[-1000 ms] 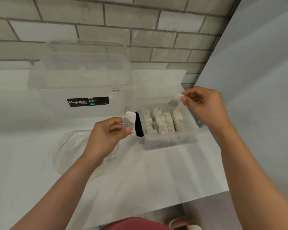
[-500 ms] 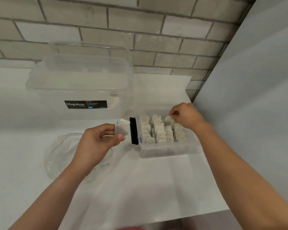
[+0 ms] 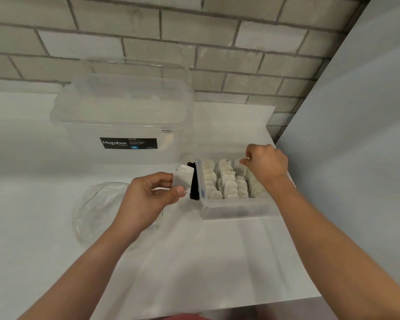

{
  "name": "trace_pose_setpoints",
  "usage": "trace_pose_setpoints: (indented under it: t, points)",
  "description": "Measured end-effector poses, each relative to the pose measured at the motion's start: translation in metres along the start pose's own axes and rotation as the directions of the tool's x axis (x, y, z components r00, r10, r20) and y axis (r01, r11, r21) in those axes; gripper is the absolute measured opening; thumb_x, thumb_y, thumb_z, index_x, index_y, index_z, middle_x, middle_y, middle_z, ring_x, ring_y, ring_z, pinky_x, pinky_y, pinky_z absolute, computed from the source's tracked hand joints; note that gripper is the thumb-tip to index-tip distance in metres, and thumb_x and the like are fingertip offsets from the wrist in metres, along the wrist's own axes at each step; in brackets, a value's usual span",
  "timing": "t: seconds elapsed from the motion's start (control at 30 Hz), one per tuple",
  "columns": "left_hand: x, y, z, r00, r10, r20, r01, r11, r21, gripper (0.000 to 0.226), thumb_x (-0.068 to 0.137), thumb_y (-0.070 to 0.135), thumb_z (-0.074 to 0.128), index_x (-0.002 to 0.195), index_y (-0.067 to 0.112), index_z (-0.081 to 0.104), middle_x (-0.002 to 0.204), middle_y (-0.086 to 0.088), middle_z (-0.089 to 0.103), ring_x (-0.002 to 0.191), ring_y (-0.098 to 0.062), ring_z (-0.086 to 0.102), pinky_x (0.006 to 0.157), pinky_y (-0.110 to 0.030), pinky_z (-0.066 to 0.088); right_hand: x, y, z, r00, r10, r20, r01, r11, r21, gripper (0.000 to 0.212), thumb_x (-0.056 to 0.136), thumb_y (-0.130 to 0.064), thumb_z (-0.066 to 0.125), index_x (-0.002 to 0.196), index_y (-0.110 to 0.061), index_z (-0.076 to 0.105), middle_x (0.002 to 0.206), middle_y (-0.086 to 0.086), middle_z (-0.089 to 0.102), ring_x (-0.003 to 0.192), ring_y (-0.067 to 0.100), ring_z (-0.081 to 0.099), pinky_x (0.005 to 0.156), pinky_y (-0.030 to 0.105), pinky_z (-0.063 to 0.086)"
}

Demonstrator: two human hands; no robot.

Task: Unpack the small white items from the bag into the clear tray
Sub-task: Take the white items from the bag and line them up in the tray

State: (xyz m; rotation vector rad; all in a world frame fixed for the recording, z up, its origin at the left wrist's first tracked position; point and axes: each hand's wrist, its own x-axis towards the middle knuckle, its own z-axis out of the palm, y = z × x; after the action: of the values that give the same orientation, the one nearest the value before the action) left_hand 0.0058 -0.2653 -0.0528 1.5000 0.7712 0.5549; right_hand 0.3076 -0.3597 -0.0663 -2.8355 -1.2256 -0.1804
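Left hand (image 3: 151, 197) is pinching small white items (image 3: 182, 179) between thumb and fingers, just at 9 o'clock of the clear tray (image 3: 236, 212). Right hand (image 3: 267, 166) is pinching one white item (image 3: 238, 164) over the tray's 1 o'clock corner, beside the stored rows (image 3: 226, 183). The bag (image 3: 95, 211) is lying at the left hand's 8 o'clock.

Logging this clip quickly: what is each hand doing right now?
Left hand: holding a white packet beside the clear tray.
Right hand: pinching a second packet inside the tray.
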Motion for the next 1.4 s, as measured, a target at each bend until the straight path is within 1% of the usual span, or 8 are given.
trace_pose_setpoints:
  t: [0.17,0.27,0.33,0.53,0.67,0.77,1.07,1.4]
  points:
    - [0.003,0.006,0.007,0.999,0.041,0.032,-0.043,0.996,0.08,0.019,0.082,0.011,0.081,0.097,0.02,0.076,0.086,0.002,0.078,0.085,-0.016,0.075,0.081,-0.027,0.06,-0.019,-0.001,-0.046,0.989,0.067,-0.129,-0.018,0.94,0.342,0.026,0.089,-0.05,0.071,0.098,-0.026,0.074,0.092,-0.007,0.075,0.085,0.021,0.069,0.075,0.032,0.054]
    - [0.01,0.011,0.012,0.99,0.132,0.051,-0.14,0.967,0.212,0.02,0.08,0.016,0.083,0.096,0.026,0.076,0.085,0.011,0.077,0.083,-0.006,0.073,0.081,-0.021,0.056,-0.048,-0.02,-0.085,0.998,-0.05,-0.039,0.063,0.636,0.769,0.023,0.086,-0.046,0.077,0.103,-0.032,0.078,0.09,-0.013,0.075,0.078,0.011,0.07,0.076,0.026,0.056]
    - [0.013,0.017,0.017,0.981,0.182,0.075,-0.195,0.943,0.269,0.022,0.08,0.019,0.084,0.098,0.027,0.076,0.084,0.015,0.077,0.083,-0.001,0.073,0.08,-0.016,0.054,-0.066,-0.033,-0.103,0.96,-0.257,0.11,0.043,0.525,0.85,0.028,0.085,-0.044,0.079,0.111,-0.034,0.076,0.097,-0.011,0.076,0.082,0.019,0.073,0.079,0.036,0.06]
    - [0.02,0.029,0.036,0.962,0.222,0.157,-0.254,0.94,0.229,0.027,0.078,0.016,0.085,0.1,0.027,0.075,0.083,0.011,0.077,0.079,-0.003,0.072,0.066,-0.013,0.054,-0.077,-0.03,-0.106,0.933,-0.344,0.102,0.15,0.631,0.761,0.005,0.091,-0.027,0.077,0.092,-0.032,0.078,0.081,-0.006,0.076,0.076,0.019,0.073,0.077,0.051,0.06]
    - [0.021,0.017,0.042,0.911,0.368,0.184,-0.412,0.796,0.443,0.034,0.078,0.033,0.085,0.11,0.027,0.074,0.101,0.018,0.07,0.092,0.008,0.063,0.079,-0.009,0.051,-0.064,-0.007,-0.098,0.984,-0.171,-0.052,0.162,0.727,0.667,0.005,0.091,-0.027,0.076,0.091,-0.031,0.079,0.073,-0.016,0.073,0.072,0.005,0.07,0.074,0.028,0.057]
    - [0.018,0.007,0.044,0.858,0.401,0.32,-0.513,0.647,0.564,0.028,0.083,0.046,0.077,0.107,0.033,0.074,0.106,0.02,0.067,0.09,0.007,0.06,0.08,-0.016,0.049,-0.048,0.01,-0.085,0.986,-0.048,-0.157,0.127,0.828,0.547,0.008,0.093,-0.028,0.073,0.097,-0.026,0.079,0.082,-0.017,0.074,0.076,0.003,0.068,0.08,0.026,0.057]
    - [0.012,-0.01,0.05,0.801,0.475,0.364,-0.569,0.417,0.709,0.008,0.091,0.035,0.071,0.088,0.033,0.078,0.088,0.016,0.07,0.088,-0.011,0.065,0.06,-0.036,0.055,-0.007,0.028,-0.023,0.97,-0.142,0.197,0.071,0.941,0.331,0.012,0.094,-0.021,0.069,0.096,-0.027,0.08,0.099,-0.001,0.075,0.1,0.021,0.062,0.09,0.038,0.056]
    - [0.008,-0.012,0.055,0.809,0.5,0.309,-0.535,0.411,0.738,0.004,0.086,0.033,0.075,0.083,0.032,0.077,0.085,0.012,0.071,0.084,-0.015,0.07,0.054,-0.035,0.055,0.012,0.015,0.019,0.987,-0.104,0.126,0.095,0.992,0.082,0.012,0.095,-0.026,0.064,0.102,-0.026,0.074,0.106,0.008,0.069,0.099,0.033,0.064,0.079,0.038,0.054]
